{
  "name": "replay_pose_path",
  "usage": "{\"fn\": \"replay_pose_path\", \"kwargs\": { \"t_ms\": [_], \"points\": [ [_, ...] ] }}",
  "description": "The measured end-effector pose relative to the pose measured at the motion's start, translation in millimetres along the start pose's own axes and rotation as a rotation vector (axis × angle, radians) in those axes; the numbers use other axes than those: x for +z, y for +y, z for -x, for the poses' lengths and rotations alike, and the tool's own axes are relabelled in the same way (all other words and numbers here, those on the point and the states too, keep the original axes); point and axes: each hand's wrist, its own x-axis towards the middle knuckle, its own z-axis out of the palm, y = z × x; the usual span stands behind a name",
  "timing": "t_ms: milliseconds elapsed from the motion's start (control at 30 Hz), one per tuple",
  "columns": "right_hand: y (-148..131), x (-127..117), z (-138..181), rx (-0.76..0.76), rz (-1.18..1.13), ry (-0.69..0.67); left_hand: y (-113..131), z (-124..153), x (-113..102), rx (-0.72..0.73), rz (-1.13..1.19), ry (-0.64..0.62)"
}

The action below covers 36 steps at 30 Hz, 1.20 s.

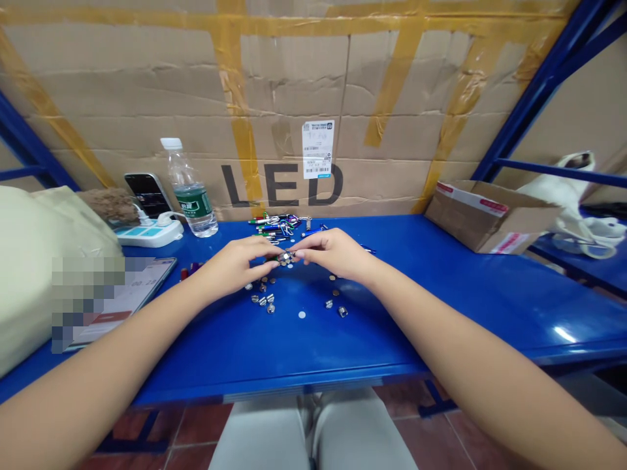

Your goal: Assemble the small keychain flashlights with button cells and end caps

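Observation:
My left hand (242, 261) and my right hand (330, 251) meet over the middle of the blue table, fingertips pinched together. Between them is a small shiny metal piece (287, 256), partly hidden by my fingers, so its exact kind is unclear. Just under and around it lie small round discs. Several silver metal parts (263, 301) are scattered below my left hand. Other metal pieces (343, 312) and brownish discs (336, 293) lie below my right hand. A pale round disc (302, 314) rests nearer the table's front edge. Behind my hands is a pile of slim coloured tubes with metal clips (274, 225).
A taped cardboard sheet (274, 111) stands behind the table (392, 339). At left are a water bottle (191, 196), a power strip (147, 232), a phone (147, 192), a tablet-like device (132, 294) and a pale bag (44, 248). An open cardboard box (470, 215) sits at right.

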Motion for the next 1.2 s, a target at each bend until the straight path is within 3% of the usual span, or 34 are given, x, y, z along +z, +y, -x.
{"fn": "replay_pose_path", "kwargs": {
  "t_ms": [367, 600, 733, 900, 1100, 1200],
  "points": [
    [1.9, 8.1, -1.6, -0.027, -0.007, -0.002, 4.3, 0.0, 5.3, 0.020, -0.033, 0.019],
    [4.0, 10.4, -1.6, 0.054, -0.131, 0.005, 7.5, -0.6, 5.7, 0.004, -0.051, 0.016],
    [2.6, 8.2, 1.2, -0.065, 0.086, 0.072, 3.1, -0.9, 5.4, -0.022, -0.050, 0.025],
    [2.7, 9.4, 3.6, -0.263, 0.323, 0.012, -6.2, 0.4, 5.5, -0.054, -0.066, 0.029],
    [2.2, 13.8, 2.6, -0.230, 0.357, 0.016, -12.4, 0.7, 5.0, -0.076, -0.105, 0.076],
    [2.1, 21.8, -2.2, -0.269, 0.411, -0.073, -14.2, 0.8, 4.1, -0.093, -0.107, 0.099]
  ]
}}
